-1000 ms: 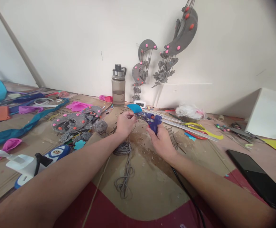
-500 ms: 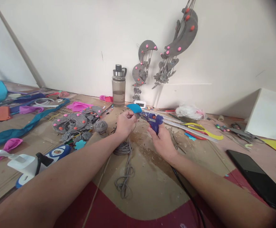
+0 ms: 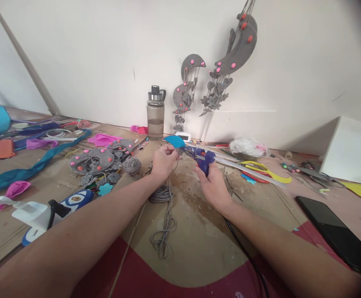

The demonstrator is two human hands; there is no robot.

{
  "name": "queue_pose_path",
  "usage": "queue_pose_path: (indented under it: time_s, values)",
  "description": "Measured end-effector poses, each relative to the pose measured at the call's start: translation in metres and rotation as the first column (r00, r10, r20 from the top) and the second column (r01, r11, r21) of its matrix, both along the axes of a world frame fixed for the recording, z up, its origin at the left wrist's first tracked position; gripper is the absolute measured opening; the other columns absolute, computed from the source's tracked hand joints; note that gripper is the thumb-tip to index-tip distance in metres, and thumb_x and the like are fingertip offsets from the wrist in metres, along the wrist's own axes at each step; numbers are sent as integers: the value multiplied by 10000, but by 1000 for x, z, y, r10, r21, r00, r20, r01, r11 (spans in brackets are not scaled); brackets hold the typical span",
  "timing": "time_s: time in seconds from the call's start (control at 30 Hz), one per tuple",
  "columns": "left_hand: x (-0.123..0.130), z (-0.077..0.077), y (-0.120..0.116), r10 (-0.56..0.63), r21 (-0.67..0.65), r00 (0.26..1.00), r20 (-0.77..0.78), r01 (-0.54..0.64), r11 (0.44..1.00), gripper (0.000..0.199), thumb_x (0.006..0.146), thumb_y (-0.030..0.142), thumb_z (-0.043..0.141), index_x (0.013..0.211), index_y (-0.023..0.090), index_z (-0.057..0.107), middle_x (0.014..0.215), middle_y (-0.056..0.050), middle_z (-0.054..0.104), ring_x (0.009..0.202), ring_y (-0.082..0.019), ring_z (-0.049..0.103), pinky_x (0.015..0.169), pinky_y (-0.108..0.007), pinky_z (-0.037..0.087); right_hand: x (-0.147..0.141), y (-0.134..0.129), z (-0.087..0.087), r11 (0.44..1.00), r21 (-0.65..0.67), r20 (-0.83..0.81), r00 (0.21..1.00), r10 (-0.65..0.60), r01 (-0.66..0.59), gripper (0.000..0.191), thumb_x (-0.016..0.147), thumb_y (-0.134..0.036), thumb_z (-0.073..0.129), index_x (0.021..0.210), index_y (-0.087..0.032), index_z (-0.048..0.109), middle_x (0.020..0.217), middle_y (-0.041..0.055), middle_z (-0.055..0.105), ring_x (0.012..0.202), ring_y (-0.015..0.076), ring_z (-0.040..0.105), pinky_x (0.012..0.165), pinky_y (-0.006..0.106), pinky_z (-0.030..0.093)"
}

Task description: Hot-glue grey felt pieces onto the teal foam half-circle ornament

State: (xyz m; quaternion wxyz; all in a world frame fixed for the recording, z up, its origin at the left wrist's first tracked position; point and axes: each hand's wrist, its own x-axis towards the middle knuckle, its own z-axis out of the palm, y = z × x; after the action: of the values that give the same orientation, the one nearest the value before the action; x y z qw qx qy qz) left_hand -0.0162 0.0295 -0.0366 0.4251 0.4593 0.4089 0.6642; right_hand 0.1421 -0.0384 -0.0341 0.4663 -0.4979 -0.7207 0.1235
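My left hand (image 3: 164,160) pinches a blue crescent-like piece (image 3: 175,141), with a grey part at its lower end by my fingertips. Grey yarn (image 3: 161,193) trails down from there to a loose coil on the cardboard. In my right hand (image 3: 213,182) is a blue hot glue gun (image 3: 203,159), its nozzle pointing left, close to the piece. Whether the nozzle touches it I cannot tell. A clear glue stick (image 3: 248,169) sticks out of the gun's back, and a black cord (image 3: 245,248) runs down from under my right wrist.
A water bottle (image 3: 155,114) stands by the wall, where grey moon mobiles (image 3: 237,49) hang. Decorated grey crescents (image 3: 92,160) and a yarn ball (image 3: 132,166) lie left. Yellow scissors (image 3: 270,171) and a phone (image 3: 332,231) are right. A power strip (image 3: 71,203) lies near my left forearm.
Almost nothing differs. The whole view has shifted very slightly; both hands keep their grip, with the glue gun still beside the blue piece.
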Motion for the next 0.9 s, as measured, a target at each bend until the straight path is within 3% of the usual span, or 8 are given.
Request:
queue_pose_path:
  time_s: [0.13, 0.47, 0.63, 0.8, 0.9]
  values:
    - [1, 1, 0, -14, -5, 998, 64, 15, 1000, 105, 633, 169, 611, 698, 173, 529, 599, 39, 573, 579, -110, 613, 658, -257, 509, 0, 0, 0, 1000, -15, -7, 1000, -13, 13, 402, 870, -313, 455, 1237, -153, 483, 1109, 142, 642, 954, 260, 606, 888, 433, 459]
    - [2, 4, -3, -7, -12, 998, 67, 7, 1000, 89, 636, 172, 587, 687, 168, 514, 607, 37, 556, 603, -103, 599, 655, -248, 514, 1, 1, 1, 999, -46, -28, 999, -22, 21, 430, 878, -333, 446, 1265, -146, 460, 1093, 139, 648, 963, 267, 604, 860, 427, 466]
    - [2, 5, -4, -37, -5, 992, 121, 38, 999, 119, 621, 177, 610, 670, 168, 502, 622, 41, 539, 641, -101, 590, 707, -278, 538, 4, 3, -1, 1000, 8, -62, 998, -26, 27, 416, 872, -334, 450, 1258, -178, 455, 1081, 120, 645, 955, 256, 608, 851, 431, 479]
    - [4, 8, -7, -23, -17, 972, 233, 28, 999, 163, 593, 164, 648, 664, 157, 502, 655, 40, 528, 638, -84, 550, 725, -308, 558, 10, 11, -5, 998, -26, -139, 989, -54, 51, 317, 851, -374, 478, 1120, -208, 507, 930, 93, 663, 797, 250, 628, 746, 419, 506]
    - [4, 11, -9, -14, -35, 960, 279, 25, 999, 169, 593, 151, 657, 652, 152, 499, 662, 41, 514, 632, -75, 533, 738, -323, 564, 14, 18, -6, 992, -122, -267, 962, -58, 26, 282, 826, -390, 509, 1050, -220, 495, 859, 61, 662, 586, 201, 585, 576, 368, 504]
